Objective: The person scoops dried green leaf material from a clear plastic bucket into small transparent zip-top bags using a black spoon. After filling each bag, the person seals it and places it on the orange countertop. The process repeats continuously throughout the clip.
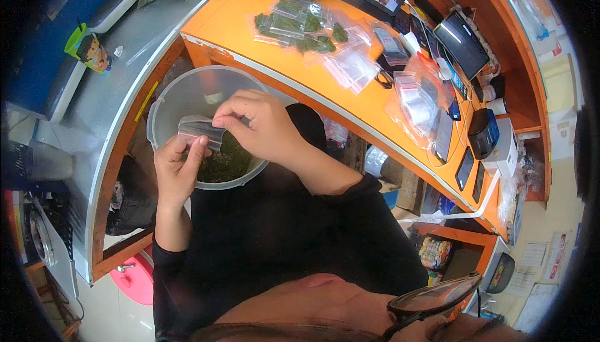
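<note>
Both hands hold a small clear plastic zip bag (201,128) above a large translucent plastic bucket (164,86). My left hand (180,166) pinches the bag's lower left edge, the one with a reddish strip, between thumb and fingers. My right hand (255,124) pinches its right side between thumb and forefinger. The bag looks empty. Dark green, crumbled dried plant matter (229,161) lies in the bottom of the bucket, partly hidden by my hands and the bag. On the orange table are small zip bags filled with green matter (295,25), beside a stack of flat zip bags (351,67).
The orange tabletop (272,60) curves along the bucket's far right side. Farther along it lie a clear bag with white rolls (417,103), phones (465,168) and a tablet (461,44). A grey counter (126,56) with a green cup (89,51) stands at the left.
</note>
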### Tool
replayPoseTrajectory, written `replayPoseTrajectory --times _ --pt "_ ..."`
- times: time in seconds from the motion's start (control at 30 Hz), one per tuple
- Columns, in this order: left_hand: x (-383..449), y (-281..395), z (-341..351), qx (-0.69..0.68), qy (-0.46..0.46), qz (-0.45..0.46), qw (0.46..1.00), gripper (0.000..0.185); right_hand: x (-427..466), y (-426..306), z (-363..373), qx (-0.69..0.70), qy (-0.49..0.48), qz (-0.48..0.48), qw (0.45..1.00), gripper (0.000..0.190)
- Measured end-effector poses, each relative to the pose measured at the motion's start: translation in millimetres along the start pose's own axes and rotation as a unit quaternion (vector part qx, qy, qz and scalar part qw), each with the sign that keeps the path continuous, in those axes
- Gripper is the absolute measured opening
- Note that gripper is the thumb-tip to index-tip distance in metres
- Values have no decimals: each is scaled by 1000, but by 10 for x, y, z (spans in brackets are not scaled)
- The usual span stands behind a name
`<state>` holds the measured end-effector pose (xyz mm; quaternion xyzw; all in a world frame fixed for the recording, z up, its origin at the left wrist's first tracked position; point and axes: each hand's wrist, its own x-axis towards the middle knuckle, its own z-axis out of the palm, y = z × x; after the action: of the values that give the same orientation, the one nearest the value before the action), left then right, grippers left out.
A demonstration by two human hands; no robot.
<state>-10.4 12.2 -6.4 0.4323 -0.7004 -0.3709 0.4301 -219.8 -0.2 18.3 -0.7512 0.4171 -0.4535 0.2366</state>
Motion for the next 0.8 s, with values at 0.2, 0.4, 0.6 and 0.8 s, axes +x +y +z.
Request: replayPoseTrajectory --times 0.2,0.4,0.6,0.8 --pt "-26 -34 -55 20 12 31 999 17 -45 -119 228 94 -80 -18 992 19" --pt "-7 -41 -23 -21 -4 20 1000 23 -126 -19 318 56 -33 -17 998 15" --pt "-35 -79 -79 -27 1 -17 999 32 -24 -112 284 -37 37 -80 995 16" --pt "-57 -177 -399 -113 -33 -126 985 27 65 -284 120 -128 -169 -193 958 17"
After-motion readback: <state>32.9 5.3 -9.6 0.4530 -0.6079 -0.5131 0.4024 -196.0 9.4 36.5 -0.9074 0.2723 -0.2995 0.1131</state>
